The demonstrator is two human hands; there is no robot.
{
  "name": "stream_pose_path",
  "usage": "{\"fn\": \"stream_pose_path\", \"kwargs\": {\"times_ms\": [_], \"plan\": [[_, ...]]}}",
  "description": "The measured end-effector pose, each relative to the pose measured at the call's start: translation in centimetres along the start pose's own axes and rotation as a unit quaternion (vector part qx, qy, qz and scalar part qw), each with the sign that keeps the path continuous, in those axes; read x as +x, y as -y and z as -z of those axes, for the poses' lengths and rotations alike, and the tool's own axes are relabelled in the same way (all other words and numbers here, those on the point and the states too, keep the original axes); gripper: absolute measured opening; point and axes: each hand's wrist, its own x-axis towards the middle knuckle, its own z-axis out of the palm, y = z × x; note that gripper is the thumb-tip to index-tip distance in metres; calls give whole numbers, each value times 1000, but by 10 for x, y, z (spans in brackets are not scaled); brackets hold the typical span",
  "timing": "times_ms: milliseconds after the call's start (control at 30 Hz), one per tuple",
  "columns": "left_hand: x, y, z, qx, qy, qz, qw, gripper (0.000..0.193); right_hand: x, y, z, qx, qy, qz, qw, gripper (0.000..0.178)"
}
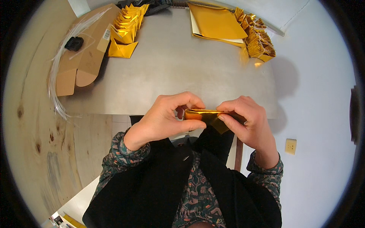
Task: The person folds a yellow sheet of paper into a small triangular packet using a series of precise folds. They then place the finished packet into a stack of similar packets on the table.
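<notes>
A folded piece of shiny gold paper (212,118) is held up between my hands, just off the table's near edge. My left hand (167,114) curves round its left end, thumb on the near face and fingers behind. On the right end, my right hand (248,117) pinches the paper between thumb and fingers. A corner of the sheet hangs down below the right thumb. The fold along its top edge faces up at me; the inside of the fold is mostly hidden.
Folded gold paper pieces (126,30) stand in a row at the far left, beside a brown cardboard box (85,49) with clear plastic strands (57,81) and a black object (74,44). At the far right lie gold sheets (218,21) and bundled pleated gold paper (259,43). A wall borders the metal table (171,68).
</notes>
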Motion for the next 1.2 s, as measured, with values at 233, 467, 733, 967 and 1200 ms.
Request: {"fn": "stream_pose_path", "kwargs": {"times_ms": [233, 467, 733, 967, 1200], "plan": [[-4, 7, -3, -78, -27, 56, 995, 14, 9, -1, -4, 18, 6, 5, 1000, 14], [-2, 6, -8, -91, -36, 72, 993, 14, 15, -4, -5, 42, 24, 21, 999, 14], [-1, 11, -14, -121, -60, 51, 989, 15, 15, -5, -3, 65, 26, 6, 998, 14], [-2, 9, -17, -86, -73, 43, 993, 15, 15, -9, 0, 74, 41, 3, 996, 14], [-7, 13, -13, -132, -49, 34, 989, 13, 13, -13, 5, 124, 54, -42, 990, 15]]}}
